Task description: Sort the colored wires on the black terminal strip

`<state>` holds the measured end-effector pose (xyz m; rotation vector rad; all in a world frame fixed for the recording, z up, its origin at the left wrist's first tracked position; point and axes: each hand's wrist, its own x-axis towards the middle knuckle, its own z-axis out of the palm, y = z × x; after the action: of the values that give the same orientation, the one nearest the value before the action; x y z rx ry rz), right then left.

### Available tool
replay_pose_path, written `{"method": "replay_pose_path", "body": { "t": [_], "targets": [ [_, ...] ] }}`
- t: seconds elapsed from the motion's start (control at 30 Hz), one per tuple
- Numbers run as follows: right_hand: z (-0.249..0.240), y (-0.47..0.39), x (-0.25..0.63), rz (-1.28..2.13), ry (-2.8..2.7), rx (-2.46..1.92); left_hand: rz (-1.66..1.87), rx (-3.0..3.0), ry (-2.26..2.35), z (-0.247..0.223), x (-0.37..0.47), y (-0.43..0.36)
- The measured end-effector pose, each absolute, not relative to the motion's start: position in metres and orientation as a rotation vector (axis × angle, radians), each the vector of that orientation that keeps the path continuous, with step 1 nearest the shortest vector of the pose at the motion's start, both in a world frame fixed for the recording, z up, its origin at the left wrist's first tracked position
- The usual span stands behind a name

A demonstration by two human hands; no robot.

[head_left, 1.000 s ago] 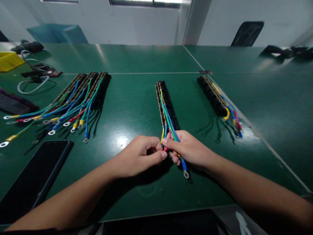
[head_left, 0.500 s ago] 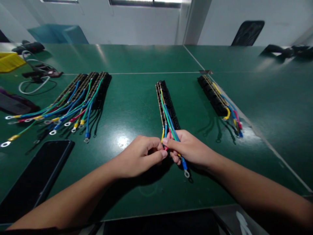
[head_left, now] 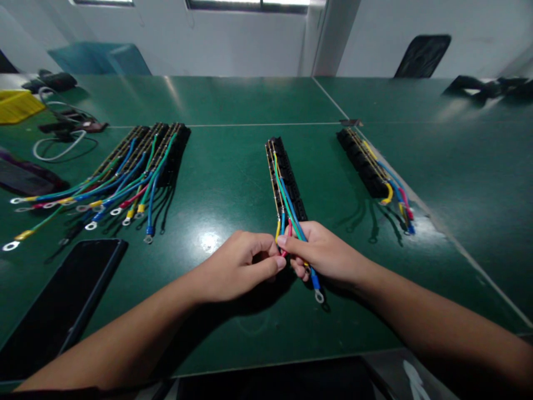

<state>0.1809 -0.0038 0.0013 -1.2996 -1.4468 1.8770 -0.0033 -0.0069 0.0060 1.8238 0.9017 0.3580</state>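
We're handling long black strip [head_left: 293, 186], lying on worktop [head_left: 233, 189] right of phone [head_left: 62, 300]; gold-coloured rails [head_left: 273, 180] running along it, yellow, green and blue wires [head_left: 298, 225] trailing toward us, one ending in ring lug [head_left: 319, 297]. Our left hand [head_left: 237, 269] is pinching red wire [head_left: 285, 254]; our right hand [head_left: 322, 253] is gripping other wires.

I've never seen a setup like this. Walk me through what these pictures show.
There is no machine here, just a person's two bare hands, seen by a camera worn on the head, looking forward and down. The right hand grips a bundle of coloured, plastic-coated wires from a long black strip with thin brass-coloured rails. The left hand pinches at a thin red wire. On the shiny green table lie three similar strips at left, another wired strip at right, and a dark rectangular phone.
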Motion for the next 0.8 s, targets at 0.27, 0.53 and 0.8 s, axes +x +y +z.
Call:
{"method": "replay_pose_path", "body": {
  "t": [0.27, 0.53, 0.8],
  "targets": [
    [0.0, -0.002, 0.18, 1.889, -1.441, -1.259, 0.386, 1.743, 0.93, -0.004, -0.005, -0.008],
    [0.004, -0.003, 0.181, 1.884, -1.462, -1.298, 0.339, 1.869, 0.899, 0.01, -0.002, -0.007],
    [0.003, -0.003, 0.18, 1.897, -1.438, -1.282, 0.385, 1.768, 0.931, 0.0, -0.004, -0.009]
  ]
}}
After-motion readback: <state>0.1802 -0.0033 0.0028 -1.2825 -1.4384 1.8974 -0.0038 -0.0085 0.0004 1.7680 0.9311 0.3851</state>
